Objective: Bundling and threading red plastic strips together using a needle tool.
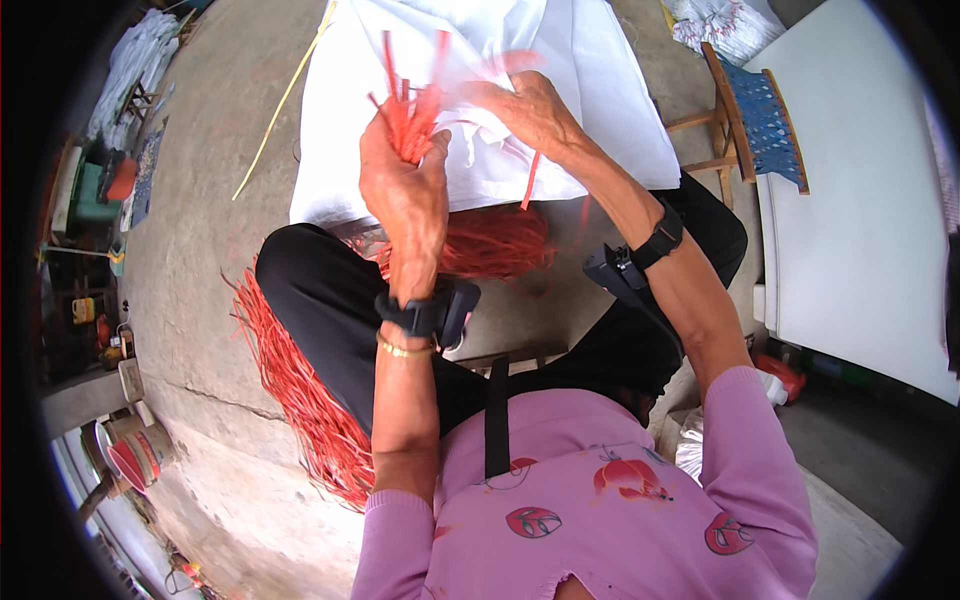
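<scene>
My left hand (pixel 405 185) is closed around the lower part of a bundle of red plastic strips (pixel 408 120), whose loose ends fan upward above my fingers. To its right, my right hand (pixel 530 112) is curled and its fingertips are blurred by motion. A red strip (pixel 530 182) comes out below the right hand, and a red smear shows by its fingertips, so it appears to grip that strip. Both hands are above a white cloth or sheet (pixel 610 110) spread in front of my knees, with some white ragged pieces between them.
Long red strips (pixel 310 400) lie in a heap beside my left leg, and more red strips (pixel 495 243) lie under the white sheet's near edge. A thin yellow strip (pixel 280 110) rests on the concrete floor (pixel 210 230). A wooden stool with blue webbing (pixel 765 120) stands at right, beside a large white panel (pixel 850 220).
</scene>
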A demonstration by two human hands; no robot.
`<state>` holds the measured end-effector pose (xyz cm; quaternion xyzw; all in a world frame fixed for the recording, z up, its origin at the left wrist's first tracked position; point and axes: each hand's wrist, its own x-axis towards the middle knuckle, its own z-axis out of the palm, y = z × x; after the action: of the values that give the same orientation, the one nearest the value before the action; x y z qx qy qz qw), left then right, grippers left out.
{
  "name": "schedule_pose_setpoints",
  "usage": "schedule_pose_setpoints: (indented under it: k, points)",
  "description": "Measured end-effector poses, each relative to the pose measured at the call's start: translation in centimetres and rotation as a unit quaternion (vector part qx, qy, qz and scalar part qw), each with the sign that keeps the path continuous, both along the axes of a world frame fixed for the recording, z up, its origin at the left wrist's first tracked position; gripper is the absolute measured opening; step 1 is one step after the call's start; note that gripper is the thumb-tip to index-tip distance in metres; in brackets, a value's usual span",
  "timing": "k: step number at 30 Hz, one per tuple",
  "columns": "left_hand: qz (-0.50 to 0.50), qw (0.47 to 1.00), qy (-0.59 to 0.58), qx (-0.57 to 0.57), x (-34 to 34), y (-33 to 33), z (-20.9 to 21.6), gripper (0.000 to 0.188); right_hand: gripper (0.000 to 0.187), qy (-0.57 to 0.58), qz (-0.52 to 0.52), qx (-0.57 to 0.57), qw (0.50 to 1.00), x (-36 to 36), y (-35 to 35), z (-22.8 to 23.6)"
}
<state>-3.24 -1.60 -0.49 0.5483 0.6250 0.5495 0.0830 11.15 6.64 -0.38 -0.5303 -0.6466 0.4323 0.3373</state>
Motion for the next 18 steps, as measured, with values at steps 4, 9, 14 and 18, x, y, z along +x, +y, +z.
schedule_pose_setpoints:
  k: [4,9,14,18]
  points:
    - [0.099,0.995,-0.034,0.005,-1.7,1.6,-0.5,0.028,0.058,-0.044,0.042,0.184,0.981,-0.2,0.8,0.7]
    - [0.140,0.989,-0.046,0.018,-2.0,2.5,0.2,0.021,0.052,-0.180,0.026,0.114,0.977,0.2,-0.8,5.0]
    - [0.175,0.982,0.066,0.018,-1.9,1.6,-0.8,0.021,0.063,-0.276,0.037,0.166,0.946,0.5,-1.1,4.4]
    - [0.187,0.979,0.064,-0.044,-1.5,1.1,1.3,0.019,0.063,-0.276,0.061,0.201,0.938,0.7,-0.7,3.4]
